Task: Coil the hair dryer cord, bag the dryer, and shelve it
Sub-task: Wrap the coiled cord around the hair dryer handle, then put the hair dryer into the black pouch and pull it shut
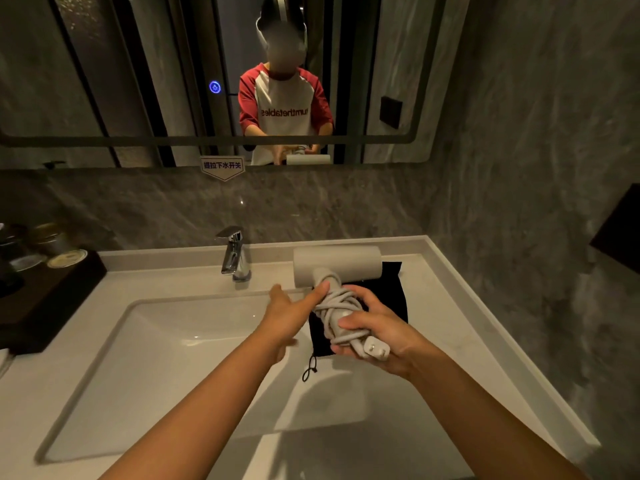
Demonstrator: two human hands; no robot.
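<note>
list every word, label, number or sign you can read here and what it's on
"提拉下水开关": white sticker at the bottom edge of the mirror.
"turnthetables": shirt of the person seen in the mirror, printed reversed by the reflection.
Blue glowing round symbol, no words: touch button on the mirror.
Too dim and blurred to read: lids of the jars on the dark tray at the left.
No readable text on the hair dryer, its plug or the faucet.

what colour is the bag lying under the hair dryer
Black, with a black drawstring; the bag shows in the head view, on the counter beneath the dryer.
</note>
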